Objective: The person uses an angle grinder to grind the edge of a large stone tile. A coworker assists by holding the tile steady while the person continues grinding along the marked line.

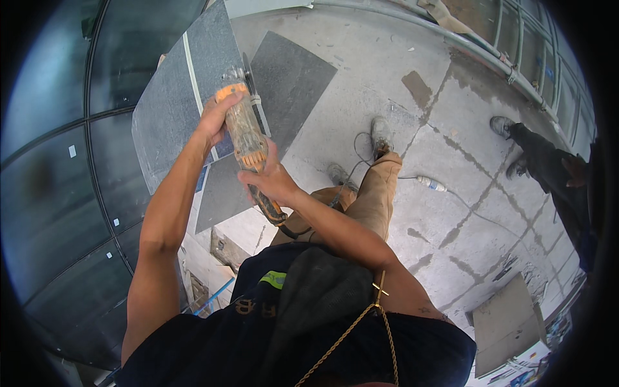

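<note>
My left hand (217,118) grips the front of a dusty orange and grey angle grinder (245,134), its thumb laid over the orange collar. Farther back, my right hand (272,182) is wrapped round the grinder's body near the rear handle. The grinder's disc (249,74) stands edge-on at the right edge of a large grey tile (164,113); whether it touches the tile I cannot tell. A pale strip runs along that tile. A second dark grey tile (290,80) lies beyond the disc, and another grey piece (219,200) is below the left one.
A cable with a pale connector (431,184) crosses the dusty floor right of my legs. Dark glass panels (45,187) stand at the left. A metal rail (477,48) runs along the far right. Another person's legs (541,161) are at the right, above a leaning board (509,322).
</note>
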Demonstrator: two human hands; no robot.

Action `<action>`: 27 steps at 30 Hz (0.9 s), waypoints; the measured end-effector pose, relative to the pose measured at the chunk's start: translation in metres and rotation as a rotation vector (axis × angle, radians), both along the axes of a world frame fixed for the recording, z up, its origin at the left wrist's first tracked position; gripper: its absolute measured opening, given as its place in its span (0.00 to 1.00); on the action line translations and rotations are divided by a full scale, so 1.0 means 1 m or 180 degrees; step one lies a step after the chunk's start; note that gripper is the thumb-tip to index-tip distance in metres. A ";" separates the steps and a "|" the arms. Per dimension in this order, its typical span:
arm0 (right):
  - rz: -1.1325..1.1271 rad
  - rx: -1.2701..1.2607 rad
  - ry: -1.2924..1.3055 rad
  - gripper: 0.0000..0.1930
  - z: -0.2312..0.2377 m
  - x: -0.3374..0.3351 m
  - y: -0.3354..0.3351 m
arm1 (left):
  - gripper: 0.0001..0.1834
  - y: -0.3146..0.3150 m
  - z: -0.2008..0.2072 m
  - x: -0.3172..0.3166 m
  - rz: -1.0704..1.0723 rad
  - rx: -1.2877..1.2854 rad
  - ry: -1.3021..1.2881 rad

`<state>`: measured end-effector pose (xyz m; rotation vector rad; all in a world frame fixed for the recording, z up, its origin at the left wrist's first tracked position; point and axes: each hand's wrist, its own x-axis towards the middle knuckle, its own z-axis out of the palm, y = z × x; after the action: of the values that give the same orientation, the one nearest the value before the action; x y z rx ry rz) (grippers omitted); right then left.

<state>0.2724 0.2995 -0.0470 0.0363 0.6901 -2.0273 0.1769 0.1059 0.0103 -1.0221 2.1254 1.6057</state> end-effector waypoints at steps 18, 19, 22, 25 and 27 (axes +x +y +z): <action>0.0033 0.0006 -0.0033 0.52 0.007 0.002 0.007 | 0.31 0.010 0.005 0.000 -0.0009 -0.0018 0.0128; -0.0015 0.0010 -0.0014 0.52 0.008 0.003 0.009 | 0.31 0.012 0.007 0.001 -0.0018 0.0004 0.0094; 0.0041 -0.0055 -0.0092 0.52 0.009 0.007 0.014 | 0.32 0.019 0.010 0.005 -0.0002 0.0015 0.0039; 0.0068 -0.0073 -0.0191 0.52 0.012 0.010 0.020 | 0.34 0.024 0.011 0.010 0.0040 -0.0040 0.0080; 0.0053 -0.0086 -0.0203 0.52 0.012 0.012 0.021 | 0.35 0.025 0.012 0.011 -0.0010 0.0019 0.0077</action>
<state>0.2840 0.3205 -0.0347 0.0788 0.6209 -2.0104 0.1876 0.1312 0.0226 -1.0019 2.1357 1.6300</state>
